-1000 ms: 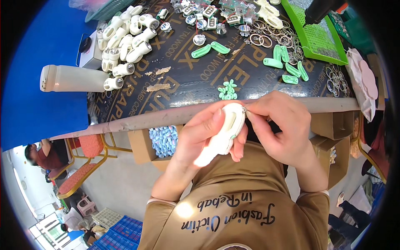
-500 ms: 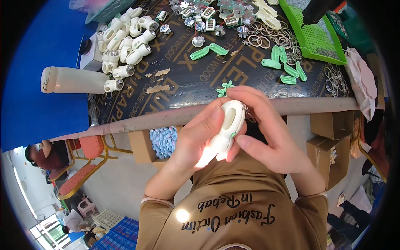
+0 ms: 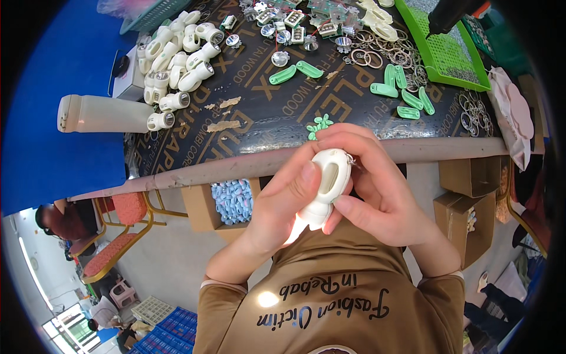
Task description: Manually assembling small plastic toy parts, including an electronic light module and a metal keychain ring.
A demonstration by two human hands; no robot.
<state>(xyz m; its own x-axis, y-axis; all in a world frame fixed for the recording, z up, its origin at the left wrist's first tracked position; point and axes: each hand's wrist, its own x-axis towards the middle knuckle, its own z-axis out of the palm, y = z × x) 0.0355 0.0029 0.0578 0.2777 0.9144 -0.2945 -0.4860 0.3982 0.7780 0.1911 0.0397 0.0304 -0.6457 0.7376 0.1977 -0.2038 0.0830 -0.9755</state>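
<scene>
Between my two hands, just in front of the table edge, is a small white flashlight (image 3: 331, 180) with an oval recess in its body. It is lit: light falls on my left wrist and a bright spot shows on my shirt. My left hand (image 3: 290, 192) grips it from the left, thumb along the recess. My right hand (image 3: 377, 189) closes round its other side, thumb at the neck; some fingers are hidden behind it. A metal ring shows by its upper end. Just beyond my fingertips lie small green button pieces (image 3: 319, 124) on the table.
White flashlights (image 3: 177, 65) pile up at the left by a pale bottle (image 3: 106, 113). Reflectors and circuit pieces (image 3: 295, 23), green covers (image 3: 413, 99), key rings (image 3: 401, 56) and a green basket (image 3: 448, 65) spread beyond. Below the edge stands a box of blue pieces (image 3: 232, 202).
The flashlight has turned and dropped slightly in my hands; my right thumb now presses at its neck, where a green button showed before. The light spot on my shirt has shifted right.
</scene>
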